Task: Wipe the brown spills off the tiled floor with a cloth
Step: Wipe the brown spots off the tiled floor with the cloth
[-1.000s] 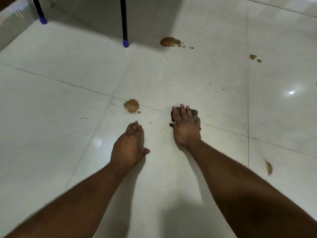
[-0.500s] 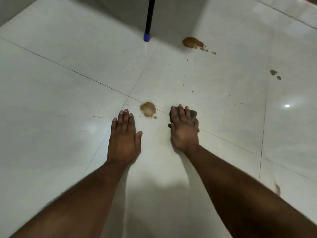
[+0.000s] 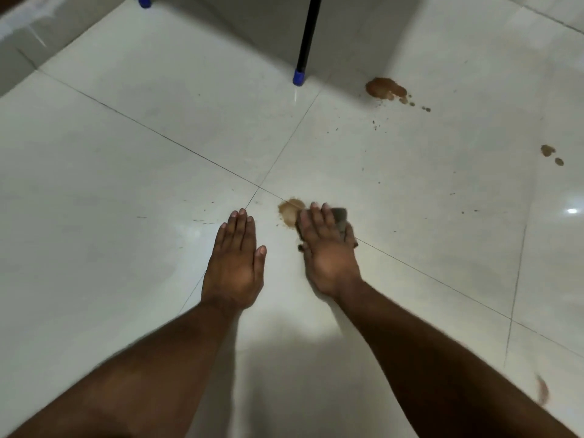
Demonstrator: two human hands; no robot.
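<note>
The dark cloth (image 3: 339, 218) lies at the nearest spill's (image 3: 290, 210) right edge, pressed flat under the right hand's (image 3: 328, 251) straight fingers. Four brown spills show on the floor (image 3: 126, 153). The left hand (image 3: 235, 260) rests flat, fingers straight, holding nothing. Two blue-tipped legs (image 3: 305, 42) stand beyond.

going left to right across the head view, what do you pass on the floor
left hand → nearest brown spill → right hand pressing the cloth → big spill beyond the blue-tipped leg → pair of small spots
</note>
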